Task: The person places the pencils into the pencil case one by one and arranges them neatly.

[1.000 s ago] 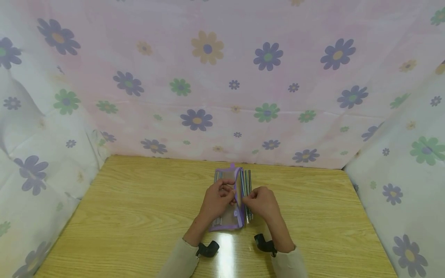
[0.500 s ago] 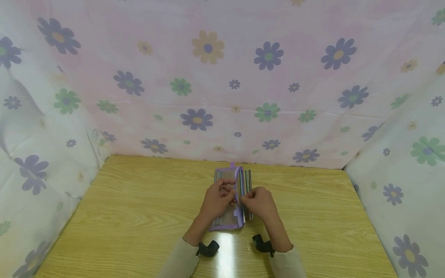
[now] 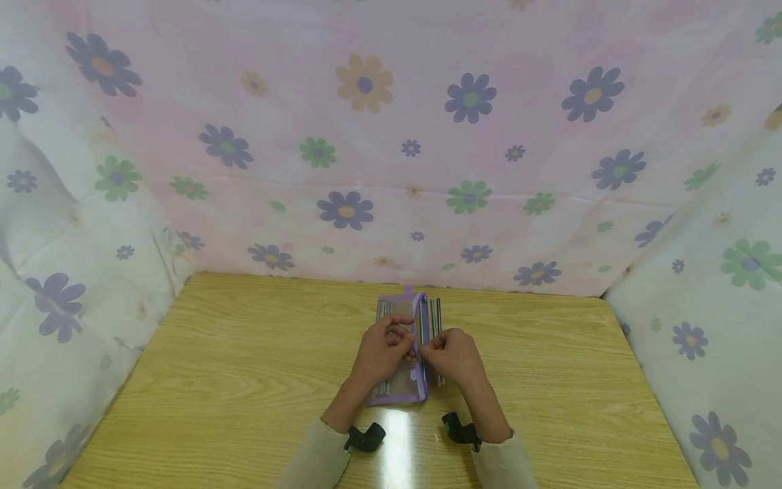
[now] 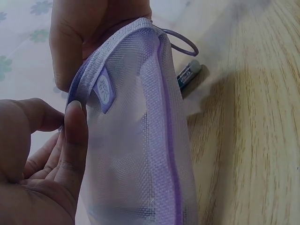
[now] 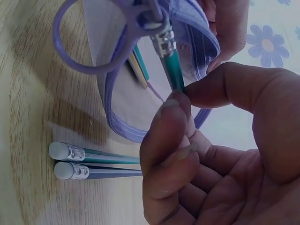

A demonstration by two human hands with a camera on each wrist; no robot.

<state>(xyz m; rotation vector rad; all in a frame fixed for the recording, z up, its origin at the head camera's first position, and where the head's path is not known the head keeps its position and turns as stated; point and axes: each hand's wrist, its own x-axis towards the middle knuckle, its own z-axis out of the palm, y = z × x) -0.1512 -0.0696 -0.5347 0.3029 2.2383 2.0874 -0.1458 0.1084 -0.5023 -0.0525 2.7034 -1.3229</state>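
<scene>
A mesh pencil case (image 3: 400, 390) with purple edging lies on the table, its zipped side open toward the right. My left hand (image 3: 381, 350) pinches the rim of that opening between thumb and fingers. At the mouth, my right hand (image 3: 455, 354) pinches a green pencil (image 5: 173, 70), its metal end up by the purple ring (image 5: 89, 68). Inside the case, green and yellowish pencils (image 5: 140, 70) show in the right wrist view. Just outside, two pencils with white erasers, one green (image 5: 110, 158) and one dark (image 5: 112, 172), lie side by side on the wood.
The wood-grain table (image 3: 244, 367) spreads around the case. A floral cloth (image 3: 391, 136) hangs behind it and along both sides. Black wrist mounts (image 3: 366, 438) stick out from both sleeves.
My right hand has moved slightly left, carrying a pencil from beside the case into its opening. Two pencils stay behind on the table. My left hand keeps its place on the rim.
</scene>
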